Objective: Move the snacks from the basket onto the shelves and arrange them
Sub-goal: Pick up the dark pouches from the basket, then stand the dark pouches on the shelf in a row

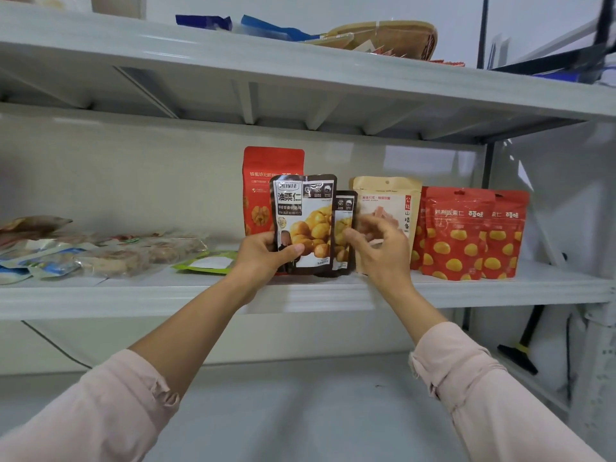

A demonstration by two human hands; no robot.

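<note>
My left hand (266, 255) grips a dark brown chestnut pouch (305, 221) by its lower left corner and holds it upright at the front of the middle shelf (200, 295). A second, matching brown pouch (345, 235) stands just behind it to the right. My right hand (376, 245) hovers beside that second pouch with its fingers spread and curled, its fingertips close to the pouch's edge; nothing is clasped in it. A tall red pouch (263, 181) stands behind both. The basket is out of view.
A beige pouch (396, 201) and red chestnut pouches (460, 235) stand to the right on the same shelf. Flat clear snack packs (110, 255) and a green packet (206, 263) lie at the left. The upper shelf (300, 78) carries blue packets and a woven tray (393, 38).
</note>
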